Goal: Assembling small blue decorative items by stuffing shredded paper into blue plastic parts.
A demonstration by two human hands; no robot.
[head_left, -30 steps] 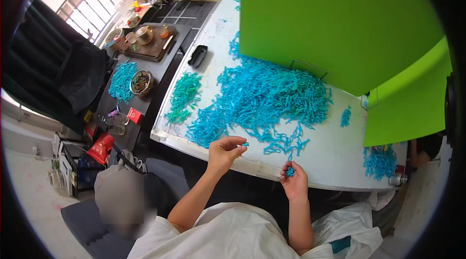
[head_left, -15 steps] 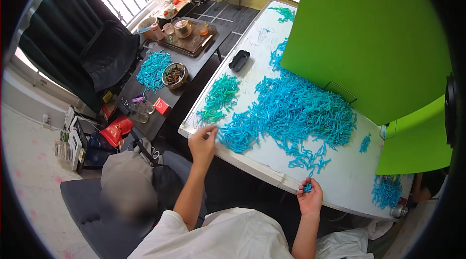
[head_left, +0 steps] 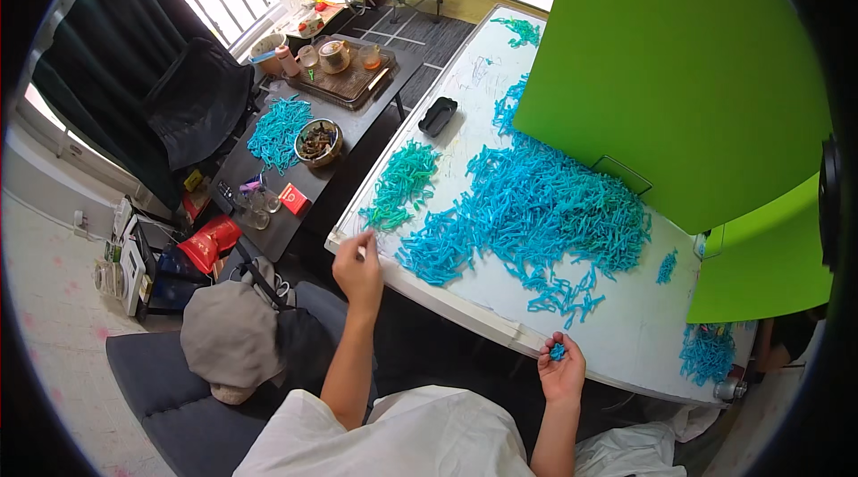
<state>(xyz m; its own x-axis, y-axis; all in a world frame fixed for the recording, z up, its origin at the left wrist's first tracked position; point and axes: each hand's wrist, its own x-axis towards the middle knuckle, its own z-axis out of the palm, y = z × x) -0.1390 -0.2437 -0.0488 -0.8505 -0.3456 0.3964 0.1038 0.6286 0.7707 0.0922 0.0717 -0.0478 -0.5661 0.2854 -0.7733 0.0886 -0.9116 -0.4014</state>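
Observation:
A big heap of blue plastic clips [head_left: 536, 209] covers the middle of a white table [head_left: 617, 334]. To its left lies a smaller pile of teal-green clips [head_left: 402, 182]. My left hand [head_left: 358, 268] hovers at the table's near-left edge just below the teal pile, fingers pinched together; whether they hold a clip I cannot tell. My right hand [head_left: 561, 368] rests at the table's front edge, cupped around a small blue clip [head_left: 557, 351].
Green screen panels [head_left: 679, 75] stand along the table's right side. A black tray [head_left: 438, 115] lies on the table's far left. A dark low table [head_left: 304, 155] to the left carries blue clips, a bowl and a tea tray. A grey hat [head_left: 228, 338] lies on a seat.
My left hand swung left from the blue heap's front edge to the table edge below the teal pile. My right hand stayed at the front edge holding the blue clip.

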